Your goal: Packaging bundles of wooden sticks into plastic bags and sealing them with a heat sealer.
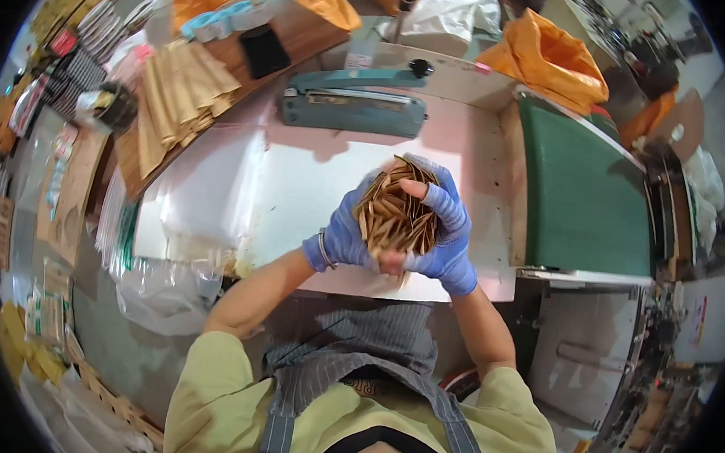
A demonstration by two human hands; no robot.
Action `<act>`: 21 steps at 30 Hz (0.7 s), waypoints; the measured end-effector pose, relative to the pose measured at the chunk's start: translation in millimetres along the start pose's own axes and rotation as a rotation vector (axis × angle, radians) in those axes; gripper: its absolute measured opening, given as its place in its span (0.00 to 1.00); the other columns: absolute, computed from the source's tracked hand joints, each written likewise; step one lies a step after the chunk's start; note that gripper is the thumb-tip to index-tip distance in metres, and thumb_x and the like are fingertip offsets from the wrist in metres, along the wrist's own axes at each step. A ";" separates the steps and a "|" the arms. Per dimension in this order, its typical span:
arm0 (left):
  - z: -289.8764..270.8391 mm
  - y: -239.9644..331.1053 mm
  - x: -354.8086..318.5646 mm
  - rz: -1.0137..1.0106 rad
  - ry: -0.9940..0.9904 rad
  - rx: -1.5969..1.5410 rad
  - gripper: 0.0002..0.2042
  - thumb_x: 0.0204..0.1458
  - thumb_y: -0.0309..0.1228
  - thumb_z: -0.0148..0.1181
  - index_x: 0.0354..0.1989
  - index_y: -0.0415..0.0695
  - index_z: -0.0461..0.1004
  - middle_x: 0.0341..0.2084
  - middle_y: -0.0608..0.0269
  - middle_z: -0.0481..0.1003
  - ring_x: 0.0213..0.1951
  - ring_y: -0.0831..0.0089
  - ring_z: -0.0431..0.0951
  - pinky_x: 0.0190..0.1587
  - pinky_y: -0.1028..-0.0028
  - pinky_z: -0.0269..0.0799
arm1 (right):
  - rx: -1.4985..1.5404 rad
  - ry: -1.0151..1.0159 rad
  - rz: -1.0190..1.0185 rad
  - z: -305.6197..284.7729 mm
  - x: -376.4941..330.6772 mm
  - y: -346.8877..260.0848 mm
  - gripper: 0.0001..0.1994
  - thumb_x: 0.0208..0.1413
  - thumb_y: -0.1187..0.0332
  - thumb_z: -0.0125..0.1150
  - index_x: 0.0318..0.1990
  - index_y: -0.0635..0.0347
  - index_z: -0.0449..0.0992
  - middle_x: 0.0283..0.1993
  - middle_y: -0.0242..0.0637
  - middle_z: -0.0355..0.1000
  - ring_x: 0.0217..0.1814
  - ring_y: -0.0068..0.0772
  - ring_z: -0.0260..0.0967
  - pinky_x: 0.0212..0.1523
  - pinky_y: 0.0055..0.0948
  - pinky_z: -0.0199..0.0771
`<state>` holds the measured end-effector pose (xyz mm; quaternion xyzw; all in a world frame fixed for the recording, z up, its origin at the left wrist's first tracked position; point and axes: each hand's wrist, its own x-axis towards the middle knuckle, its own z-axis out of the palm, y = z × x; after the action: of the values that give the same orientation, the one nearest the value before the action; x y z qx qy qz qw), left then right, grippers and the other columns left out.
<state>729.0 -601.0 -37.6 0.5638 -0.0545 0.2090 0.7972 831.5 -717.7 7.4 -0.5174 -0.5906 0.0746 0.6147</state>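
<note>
Both my hands wear blue gloves and together clasp a thick bundle of brown paper packets [396, 216], held edge-up above the white tabletop [298, 198]. My left hand [347, 230] wraps the bundle's left side. My right hand [449, 232] closes over its right side and top. The packets fan out between my fingers.
A teal heat sealer [355, 108] lies at the back of the table. Stacked brown paper bags [180, 91] lie at the left, orange plastic bags [551, 59] at the back, a green conveyor belt [584, 194] at the right. Clear plastic bags [163, 297] hang off the table's left front.
</note>
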 end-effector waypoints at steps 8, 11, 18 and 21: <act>-32.0 15.2 -87.5 -0.633 0.110 -0.531 0.33 0.34 0.45 0.67 0.48 0.40 0.64 0.42 0.58 0.69 0.46 0.71 0.68 0.50 0.74 0.63 | 0.630 -0.537 0.716 60.2 6.1 34.1 0.22 0.35 0.68 0.63 0.43 0.66 0.71 0.41 0.38 0.69 0.44 0.27 0.65 0.49 0.25 0.62; -79.4 33.8 -133.4 -0.799 0.058 0.378 0.29 0.38 0.45 0.63 0.48 0.40 0.67 0.44 0.52 0.69 0.48 0.68 0.67 0.49 0.72 0.63 | 0.872 -0.620 0.886 104.2 -6.4 49.4 0.15 0.38 0.70 0.61 0.37 0.66 0.74 0.33 0.35 0.72 0.38 0.24 0.67 0.44 0.24 0.65; -220.4 71.7 -239.8 -0.402 0.471 1.095 0.08 0.38 0.30 0.62 0.23 0.43 0.70 0.21 0.69 0.70 0.24 0.76 0.71 0.24 0.76 0.64 | 0.814 -0.502 0.951 135.7 -29.9 78.4 0.12 0.38 0.67 0.60 0.28 0.68 0.74 0.29 0.43 0.72 0.33 0.34 0.70 0.40 0.29 0.69; -236.2 51.2 -266.8 -0.216 0.237 1.501 0.09 0.34 0.31 0.64 0.20 0.45 0.69 0.19 0.66 0.68 0.24 0.66 0.69 0.28 0.69 0.64 | 0.841 -0.477 1.004 149.9 -35.6 79.2 0.11 0.39 0.67 0.60 0.27 0.67 0.74 0.28 0.42 0.72 0.32 0.34 0.70 0.38 0.29 0.70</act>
<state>431.8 -441.6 -163.4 0.9300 0.2432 0.1698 0.2173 741.8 -624.6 -108.0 -0.4153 -0.3197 0.6839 0.5074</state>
